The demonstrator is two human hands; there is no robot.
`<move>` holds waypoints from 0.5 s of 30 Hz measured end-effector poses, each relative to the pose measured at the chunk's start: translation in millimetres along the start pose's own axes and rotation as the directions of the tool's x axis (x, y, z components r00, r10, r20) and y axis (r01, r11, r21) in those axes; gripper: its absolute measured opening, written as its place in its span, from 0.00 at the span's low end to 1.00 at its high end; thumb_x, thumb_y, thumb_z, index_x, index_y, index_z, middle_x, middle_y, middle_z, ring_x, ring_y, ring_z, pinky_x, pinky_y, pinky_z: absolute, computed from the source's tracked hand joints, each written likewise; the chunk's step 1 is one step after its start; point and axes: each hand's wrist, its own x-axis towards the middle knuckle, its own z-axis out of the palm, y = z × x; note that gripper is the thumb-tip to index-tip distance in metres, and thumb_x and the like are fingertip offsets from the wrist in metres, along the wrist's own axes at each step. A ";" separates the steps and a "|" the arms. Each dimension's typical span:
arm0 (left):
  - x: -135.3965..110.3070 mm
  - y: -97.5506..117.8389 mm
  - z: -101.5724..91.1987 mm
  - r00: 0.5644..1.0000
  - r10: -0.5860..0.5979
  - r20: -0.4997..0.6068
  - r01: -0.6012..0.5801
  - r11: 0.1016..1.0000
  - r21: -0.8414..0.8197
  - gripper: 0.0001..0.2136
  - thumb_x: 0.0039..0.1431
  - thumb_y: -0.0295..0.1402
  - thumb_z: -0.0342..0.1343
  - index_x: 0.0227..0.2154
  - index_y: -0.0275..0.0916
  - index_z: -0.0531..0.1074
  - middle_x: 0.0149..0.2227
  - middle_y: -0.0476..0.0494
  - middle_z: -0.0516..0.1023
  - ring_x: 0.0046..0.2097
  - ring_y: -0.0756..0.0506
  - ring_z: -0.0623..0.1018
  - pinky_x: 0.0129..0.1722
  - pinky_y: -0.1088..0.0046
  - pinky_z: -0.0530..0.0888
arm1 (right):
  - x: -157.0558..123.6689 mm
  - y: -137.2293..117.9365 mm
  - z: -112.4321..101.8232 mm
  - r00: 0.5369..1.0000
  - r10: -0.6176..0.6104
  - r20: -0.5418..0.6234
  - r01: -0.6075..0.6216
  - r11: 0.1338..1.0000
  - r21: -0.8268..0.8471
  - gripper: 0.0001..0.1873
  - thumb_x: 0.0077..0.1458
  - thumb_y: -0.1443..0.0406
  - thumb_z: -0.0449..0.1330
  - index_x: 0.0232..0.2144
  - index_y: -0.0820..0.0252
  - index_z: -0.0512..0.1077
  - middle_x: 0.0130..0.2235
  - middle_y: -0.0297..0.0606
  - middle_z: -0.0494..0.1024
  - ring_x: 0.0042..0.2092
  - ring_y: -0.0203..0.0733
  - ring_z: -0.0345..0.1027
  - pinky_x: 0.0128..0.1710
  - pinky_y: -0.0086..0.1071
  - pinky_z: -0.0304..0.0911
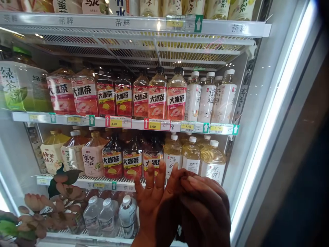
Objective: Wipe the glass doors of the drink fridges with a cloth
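My left hand (150,202) is raised in front of the cooler's lower shelves with its palm towards me, thumb and two fingers stretched up and apart. My right hand (205,209) lies across its right side, back towards me. Its fingers are bent and pressed together over the left hand's outer fingers, and whatever they pinch there is hidden. Just behind the fingertips stand dark iced-tea bottles with red and yellow labels (132,161) and pale yellow tea bottles with white caps (191,156).
An open drinks cooler fills the view, with wire shelves (154,124) edged with yellow price tags. Water bottles (108,214) stand on the bottom shelf. A lit door frame (272,113) runs down the right. Reddish artificial leaves (43,209) poke in at lower left.
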 end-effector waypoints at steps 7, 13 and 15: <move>3.3 2.6 4.0 0.999 -0.008 -0.032 0.008 1.000 0.013 0.35 0.69 0.34 0.55 0.74 0.50 0.47 0.77 0.52 0.41 0.78 0.43 0.43 0.76 0.50 0.38 | -4.6 11.0 -22.5 0.948 0.260 -0.183 -0.287 0.948 -0.140 0.11 0.56 0.68 0.68 0.43 0.57 0.79 0.56 0.43 0.78 0.54 0.51 0.76 0.51 0.46 0.73; -1.4 0.1 3.2 1.000 -0.006 -0.002 0.006 1.000 0.008 0.34 0.68 0.33 0.56 0.73 0.50 0.51 0.77 0.50 0.42 0.78 0.42 0.42 0.76 0.50 0.36 | -6.6 -1.3 2.9 0.998 0.025 -0.057 -0.029 0.998 -0.060 0.10 0.57 0.68 0.67 0.42 0.56 0.80 0.50 0.39 0.81 0.52 0.50 0.76 0.50 0.48 0.75; 0.1 -0.3 2.9 1.000 0.008 -0.008 -0.008 1.000 0.030 0.34 0.67 0.33 0.57 0.73 0.50 0.52 0.76 0.48 0.42 0.78 0.41 0.42 0.76 0.49 0.37 | -6.0 5.4 -4.1 0.999 -0.012 -0.035 0.010 0.998 -0.055 0.10 0.55 0.69 0.69 0.41 0.56 0.81 0.49 0.38 0.82 0.52 0.50 0.77 0.51 0.48 0.75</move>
